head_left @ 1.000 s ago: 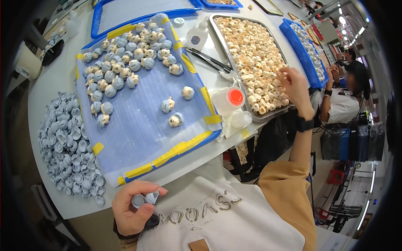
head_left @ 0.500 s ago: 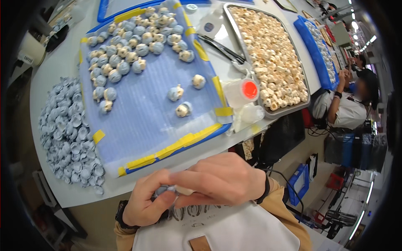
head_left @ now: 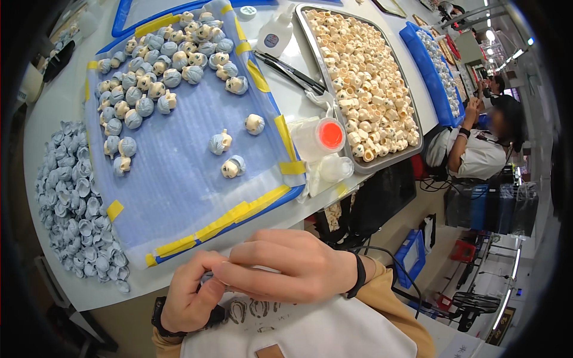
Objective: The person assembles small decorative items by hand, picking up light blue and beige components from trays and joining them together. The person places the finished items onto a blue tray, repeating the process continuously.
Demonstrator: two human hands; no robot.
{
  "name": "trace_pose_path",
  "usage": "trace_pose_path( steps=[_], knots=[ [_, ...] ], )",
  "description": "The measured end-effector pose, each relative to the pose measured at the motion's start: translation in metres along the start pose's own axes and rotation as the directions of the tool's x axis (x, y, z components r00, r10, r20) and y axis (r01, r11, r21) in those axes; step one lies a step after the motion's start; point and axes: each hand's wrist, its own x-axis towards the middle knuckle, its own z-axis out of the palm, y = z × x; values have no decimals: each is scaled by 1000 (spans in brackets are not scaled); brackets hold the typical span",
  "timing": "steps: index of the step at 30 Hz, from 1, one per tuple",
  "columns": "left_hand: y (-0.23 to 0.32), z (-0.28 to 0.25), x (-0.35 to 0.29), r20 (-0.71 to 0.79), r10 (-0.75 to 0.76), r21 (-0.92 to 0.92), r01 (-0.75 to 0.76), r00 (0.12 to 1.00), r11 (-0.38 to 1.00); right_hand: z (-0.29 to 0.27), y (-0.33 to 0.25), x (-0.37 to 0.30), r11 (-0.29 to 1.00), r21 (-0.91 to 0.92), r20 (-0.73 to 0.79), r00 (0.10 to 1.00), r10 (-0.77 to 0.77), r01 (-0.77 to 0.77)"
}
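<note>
My left hand (head_left: 190,295) and my right hand (head_left: 298,265) meet in front of my apron, fingertips pressed together. Between the left thumb and forefinger a sliver of a blue-grey doll hair piece (head_left: 206,277) shows; the fingers hide the rest. The right fingers are curled over it, and whether they grip a separate part is hidden. Beyond the hands, a blue tray (head_left: 179,197) lined with translucent sheet and yellow tape carries many small doll heads (head_left: 143,106) with blue-grey hair and cream faces. Three of them (head_left: 233,166) lie apart toward its right side.
Loose blue-grey hair shells (head_left: 77,221) are heaped left of the tray. On the right stand a metal tray (head_left: 419,156) of hollow cream head pieces, a white bottle (head_left: 276,34), black-handled pliers (head_left: 292,71) and a red-topped tub (head_left: 301,140). Another person (head_left: 477,149) sits farther right.
The scene has shifted left in view. My right fingers have closed in over the left fingertips, covering the cream piece and most of the blue-grey one that showed before.
</note>
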Motion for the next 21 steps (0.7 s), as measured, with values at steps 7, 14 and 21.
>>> trace_pose_path(
  steps=[7, 14, 21],
  knots=[
    [3, 0, 4, 32, -6, 6, 6, 999, 1000, 1, 3, -3, 999, -20, -22, 999, -49, 49],
    [2, 3, 0, -108, 96, -17, -99, 989, 995, -76, 0, -13, 883, -373, -237, 950, 205, -284],
    [2, 1, 4, -131, 169, 59, -163, 977, 985, -109, 30, -7, 781, -510, -251, 931, 266, -361]
  ],
)
